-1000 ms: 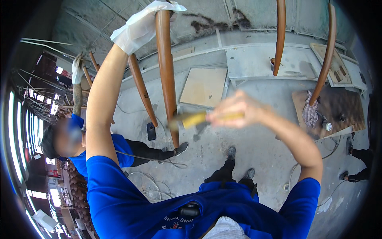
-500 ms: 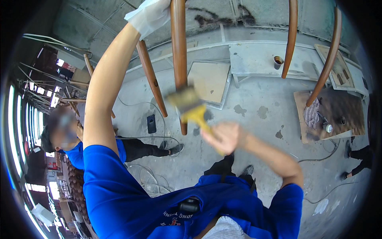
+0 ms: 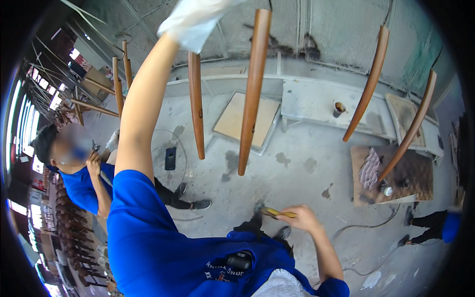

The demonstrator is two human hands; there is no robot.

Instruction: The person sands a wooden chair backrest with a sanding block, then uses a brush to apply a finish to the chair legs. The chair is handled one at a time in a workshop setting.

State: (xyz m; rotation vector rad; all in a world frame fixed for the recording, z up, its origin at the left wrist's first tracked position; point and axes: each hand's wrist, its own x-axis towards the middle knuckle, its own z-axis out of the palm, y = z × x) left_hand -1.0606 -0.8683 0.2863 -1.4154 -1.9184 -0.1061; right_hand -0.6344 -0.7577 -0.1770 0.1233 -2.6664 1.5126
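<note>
My right hand [image 3: 303, 218] is closed around the yellow handle of a paintbrush [image 3: 272, 212], low in front of my body and apart from the wooden pieces. The brush head points left. My raised left hand [image 3: 194, 22] wears a loose white glove, its fingers partly beyond the upper edge, so whether they grip anything is hidden. Nearest to that hand, a brown tapered wooden leg [image 3: 196, 106] hangs below the glove. Just right of it hangs another wooden leg [image 3: 255, 91]. Two more, a curved leg [image 3: 368, 84] and an outer leg [image 3: 409, 126], hang farther right.
A white bench [image 3: 321, 91] along the back bears a cup of dark liquid [image 3: 339, 109]. Right of me, a stained board [image 3: 415, 171] holds a striped rag [image 3: 369, 168]. A phone [image 3: 170, 158] and hoses lie on the floor. A co-worker [image 3: 81, 173] stands left; another person [image 3: 430, 227] is at right.
My right hand has drawn the paintbrush down, away from the wooden leg it was at. My view has shifted, and the hanging legs appear lower. The left hand remains raised.
</note>
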